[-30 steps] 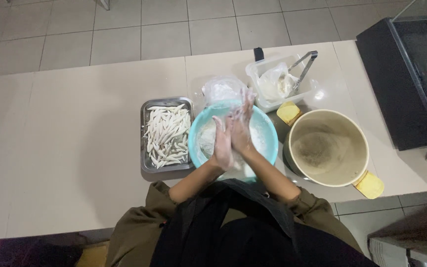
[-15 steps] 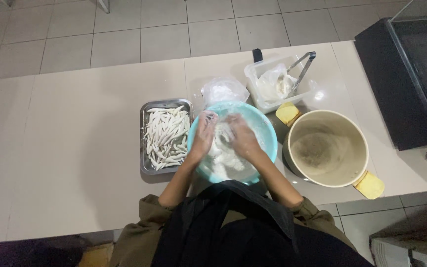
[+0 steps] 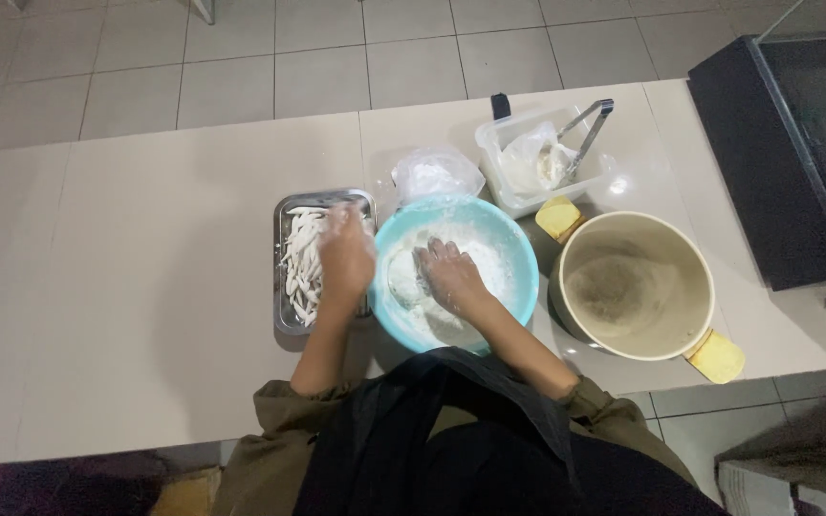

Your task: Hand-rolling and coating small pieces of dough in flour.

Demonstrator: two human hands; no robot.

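1. Flour is seen all over both hands, which are held above a long pale table (image 3: 145,287).

2. The left hand (image 3: 344,256) is stretched out over a small metal tray (image 3: 284,320). Thin white strips (image 3: 300,260) are laid in rows in the tray. The hand is blurred, so it cannot be told if the fingers are closed on a strip or just spread above them.

3. The right hand (image 3: 449,277) is laid flat and open inside a round light-blue bowl (image 3: 518,258). It is pressed on the white flour (image 3: 489,263) and on a pale lump (image 3: 403,277) just beside it. Nothing is pinched in it.

4. The bowl is set just to the right of the tray, and the two look to be touching or very nearly so.

5. The strips are probably light, soft and bendy. They could be broken or squashed if squeezed hard. A strip is best picked up near its middle with the fingertips, so that it does not droop.

6. The flour is loose and dusty and is easily spilled. With it, the strips are likely made less slippery.

7. A big cream pot (image 3: 638,287) with yellow handles is placed to the right of the bowl.

8. A clear box (image 3: 499,177) with metal tongs (image 3: 585,134) and a crumpled plastic bag (image 3: 435,174) are kept behind the bowl.
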